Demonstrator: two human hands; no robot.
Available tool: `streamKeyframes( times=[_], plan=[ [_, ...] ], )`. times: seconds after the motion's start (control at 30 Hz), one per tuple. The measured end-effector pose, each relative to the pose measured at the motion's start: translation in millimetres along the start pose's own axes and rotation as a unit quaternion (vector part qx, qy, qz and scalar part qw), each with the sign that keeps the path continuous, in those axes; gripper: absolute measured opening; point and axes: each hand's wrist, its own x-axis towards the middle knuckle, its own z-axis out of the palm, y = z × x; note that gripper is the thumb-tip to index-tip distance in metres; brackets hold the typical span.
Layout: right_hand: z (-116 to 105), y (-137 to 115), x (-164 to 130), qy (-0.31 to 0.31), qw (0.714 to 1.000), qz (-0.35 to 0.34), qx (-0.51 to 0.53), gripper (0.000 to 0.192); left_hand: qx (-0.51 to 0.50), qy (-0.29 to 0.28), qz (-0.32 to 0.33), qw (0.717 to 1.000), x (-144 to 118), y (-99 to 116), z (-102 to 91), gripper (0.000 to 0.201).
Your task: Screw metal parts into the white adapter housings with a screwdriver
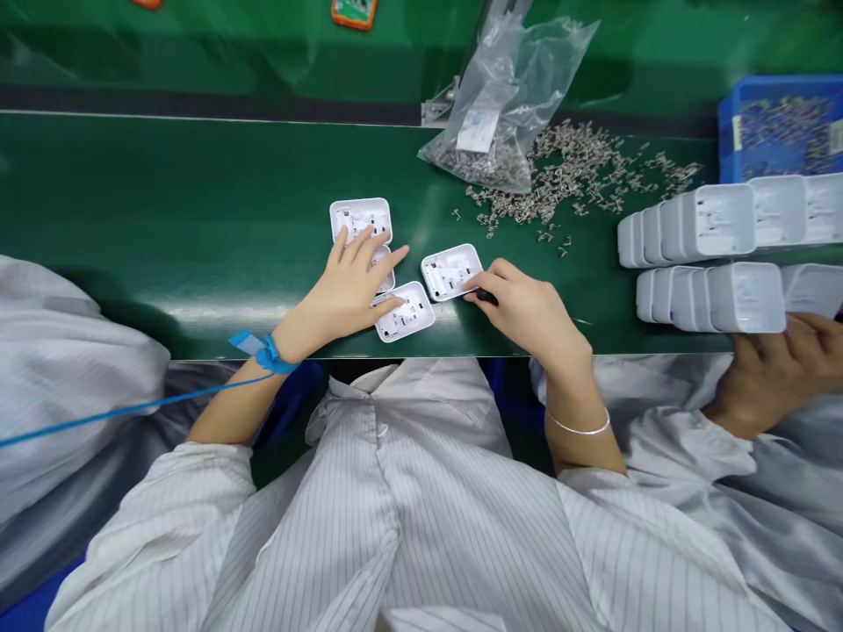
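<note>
Four white plastic housings are laid open side up on the green bench, close to its near edge and about midway along it. The left hand (352,285) is spread flat, fingers extended, over three of them: the far housing (360,216) is touched by the fingertips, the middle housing (385,263) is largely covered by the fingers, and the near housing (409,313) is pressed at its left end by the thumb side of the hand. A blue wrist strap (267,353) with a blue cord is worn on that wrist. The right hand (527,307) is curled around a small dark tool (486,297), whose tip is held just at the right edge of the fourth housing (451,270); a thin bracelet (580,428) is worn on that wrist. Toward the far edge of the bench, a clear plastic bag (510,88) is lying with a loose scatter of small metal parts (580,171) spilled beside it. At the right end, two rows of stacked white housings (704,259) are laid on their sides, and a blue bin (777,123) holding more metal parts is set at the far right corner. A co-worker's hand (777,373) is rested against the nearer row at the near right edge.
</note>
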Motion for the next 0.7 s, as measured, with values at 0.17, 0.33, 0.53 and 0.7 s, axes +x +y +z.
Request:
streamKeyframes(
  times=[0.17, 0.33, 0.53, 0.7],
  plan=[
    [-38.0, -6.5, -4.0, 0.175, 0.960, -0.031, 0.216, 0.024, 0.016, 0.064, 0.047, 0.997, 7.8, 25.7, -9.6, 0.058],
    [-66.6, -36.4, 39.8, 0.425, 0.763, -0.038, 0.486, 0.045, 0.056, 0.034, 0.147, 0.987, 28.3, 67.0, 12.1, 0.049],
    [-55.3, -43.8, 97.1, 0.271, 0.782, 0.056, 0.558, 0.037, 0.080, 0.041, 0.182, 0.979, 44.2, 73.7, 28.0, 0.042],
    [-45.0, -33.8, 104.2, 0.176, 0.815, 0.141, 0.534, 0.040, 0.065, 0.092, 0.181, 0.977, 41.5, 74.3, 29.0, 0.040]
  ],
)
